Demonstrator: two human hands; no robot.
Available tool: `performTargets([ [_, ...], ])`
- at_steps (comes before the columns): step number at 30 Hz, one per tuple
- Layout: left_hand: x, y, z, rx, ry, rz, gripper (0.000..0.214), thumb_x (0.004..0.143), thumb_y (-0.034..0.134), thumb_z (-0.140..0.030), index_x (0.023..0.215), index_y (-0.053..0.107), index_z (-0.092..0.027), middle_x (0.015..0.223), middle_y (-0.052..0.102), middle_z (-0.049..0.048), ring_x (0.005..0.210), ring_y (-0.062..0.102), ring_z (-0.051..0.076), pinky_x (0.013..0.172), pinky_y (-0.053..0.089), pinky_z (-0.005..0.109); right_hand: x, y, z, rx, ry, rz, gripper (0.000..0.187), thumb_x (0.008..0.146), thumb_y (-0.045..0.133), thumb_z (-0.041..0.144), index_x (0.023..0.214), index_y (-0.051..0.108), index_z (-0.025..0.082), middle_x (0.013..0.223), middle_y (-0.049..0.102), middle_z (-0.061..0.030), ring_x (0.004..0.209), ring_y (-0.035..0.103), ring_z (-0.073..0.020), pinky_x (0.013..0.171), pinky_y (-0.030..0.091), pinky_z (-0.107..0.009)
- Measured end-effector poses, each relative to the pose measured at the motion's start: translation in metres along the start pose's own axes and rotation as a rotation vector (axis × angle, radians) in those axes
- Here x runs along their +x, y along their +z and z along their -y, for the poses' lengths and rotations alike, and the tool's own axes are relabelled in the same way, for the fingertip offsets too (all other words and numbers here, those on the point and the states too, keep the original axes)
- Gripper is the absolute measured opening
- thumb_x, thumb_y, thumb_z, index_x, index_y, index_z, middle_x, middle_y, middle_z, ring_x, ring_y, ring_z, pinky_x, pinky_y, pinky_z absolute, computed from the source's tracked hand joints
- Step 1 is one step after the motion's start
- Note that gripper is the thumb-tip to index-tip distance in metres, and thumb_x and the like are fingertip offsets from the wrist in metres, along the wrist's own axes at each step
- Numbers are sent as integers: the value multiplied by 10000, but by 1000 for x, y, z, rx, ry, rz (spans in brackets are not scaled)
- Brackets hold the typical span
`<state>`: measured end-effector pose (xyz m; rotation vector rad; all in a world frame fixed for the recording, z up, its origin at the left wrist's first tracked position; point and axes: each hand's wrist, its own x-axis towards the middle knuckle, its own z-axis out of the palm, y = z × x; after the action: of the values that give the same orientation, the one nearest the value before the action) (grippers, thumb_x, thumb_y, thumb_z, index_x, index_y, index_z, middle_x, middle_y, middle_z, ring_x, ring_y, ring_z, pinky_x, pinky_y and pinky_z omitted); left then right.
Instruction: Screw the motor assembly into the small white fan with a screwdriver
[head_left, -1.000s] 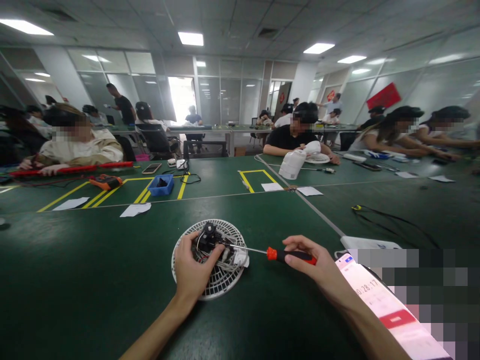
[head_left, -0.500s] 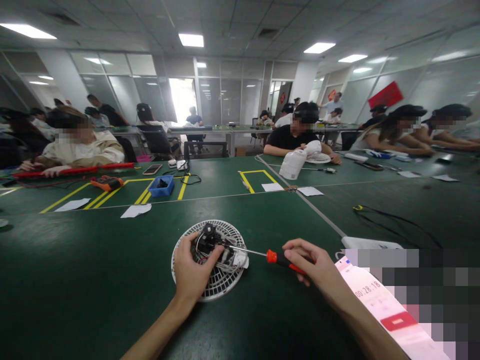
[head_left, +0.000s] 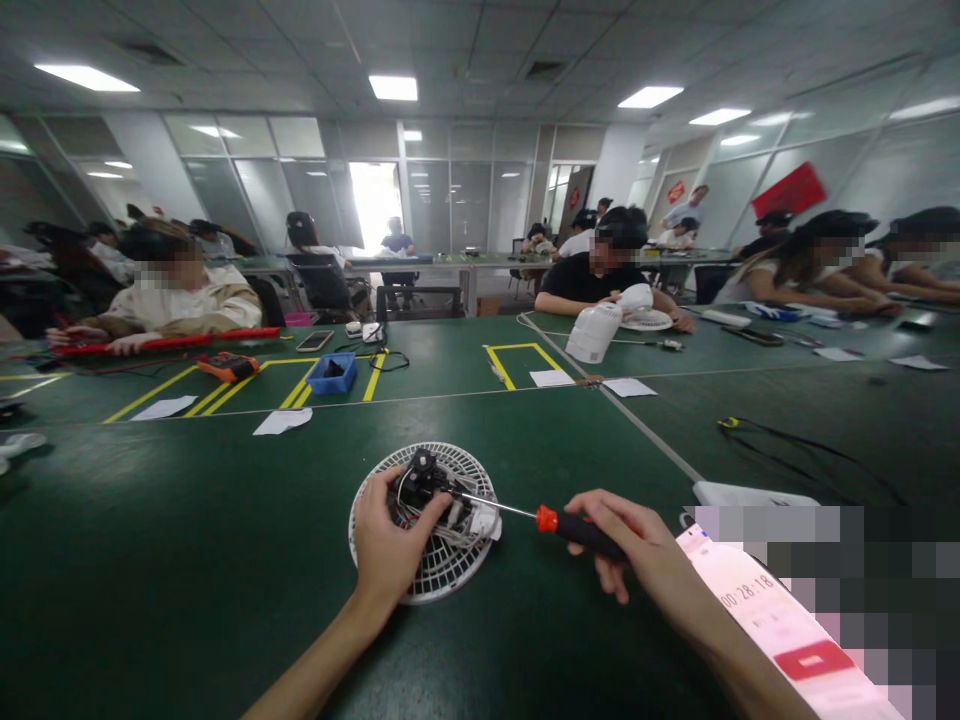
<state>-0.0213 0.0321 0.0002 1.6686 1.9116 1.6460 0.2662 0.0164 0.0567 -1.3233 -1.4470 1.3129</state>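
A round white fan grille (head_left: pixel 435 575) lies flat on the green table (head_left: pixel 187 560) in front of me. A black motor (head_left: pixel 420 478) with wires and a small white part (head_left: pixel 484 520) sits on it. My left hand (head_left: pixel 390 545) rests on the grille, fingers closed around the motor's side. My right hand (head_left: pixel 637 550) grips the black and red handle of a screwdriver (head_left: pixel 559 525). The screwdriver's thin shaft points left, its tip at the motor.
A phone (head_left: pixel 780 625) with a timer screen lies under my right forearm, beside a white flat object (head_left: pixel 750 493). A black cable (head_left: pixel 787 440) lies to the right. Farther off are a blue tray (head_left: pixel 332 372), paper slips, a white fan body (head_left: pixel 592 332) and several seated people.
My right hand has shifted its hold on the screwdriver handle and sunk slightly; the fingers now curl more beneath it. The left hand stays on the motor. The view has drifted a little.
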Motion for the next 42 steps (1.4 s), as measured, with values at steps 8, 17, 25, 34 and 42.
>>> performTargets([
  [8, 0, 0, 0, -6, 7, 2, 631, 702, 732, -714, 1091, 624, -229, 1039, 679, 74, 980, 630, 292, 918, 501, 474, -6, -3, 3, -25, -84, -71, 402, 804, 747, 546, 1006, 631, 218, 737, 675, -3, 515, 562, -122, 447, 457, -224],
  [17, 0, 0, 2, -13, -1, -10, 629, 686, 756, -697, 1086, 627, -230, 1026, 680, 66, 960, 630, 281, 919, 500, 459, -6, -3, 9, -85, -71, -17, 393, 838, 690, 576, 966, 638, 209, 742, 658, -1, 532, 594, -135, 483, 500, -250],
  [25, 0, 0, 2, -15, -13, -5, 658, 666, 753, -721, 1084, 628, -228, 1015, 678, 62, 953, 624, 280, 918, 496, 461, -3, -2, 7, -62, 5, 42, 469, 819, 692, 631, 928, 633, 178, 676, 649, 13, 469, 574, -107, 420, 458, -213],
  [34, 0, 1, 1, -16, -11, -8, 639, 672, 755, -712, 1074, 627, -233, 1005, 673, 56, 924, 623, 271, 881, 502, 444, -9, -7, 9, -172, -47, -20, 327, 814, 762, 454, 974, 633, 201, 758, 665, 24, 564, 650, -140, 583, 517, -290],
  [42, -1, 0, 3, -4, 16, -12, 630, 689, 753, -701, 1084, 624, -228, 1008, 671, 55, 925, 621, 264, 870, 503, 429, -6, -2, 7, -97, -2, 32, 416, 889, 617, 585, 1039, 626, 198, 688, 635, 23, 525, 627, -142, 479, 505, -248],
])
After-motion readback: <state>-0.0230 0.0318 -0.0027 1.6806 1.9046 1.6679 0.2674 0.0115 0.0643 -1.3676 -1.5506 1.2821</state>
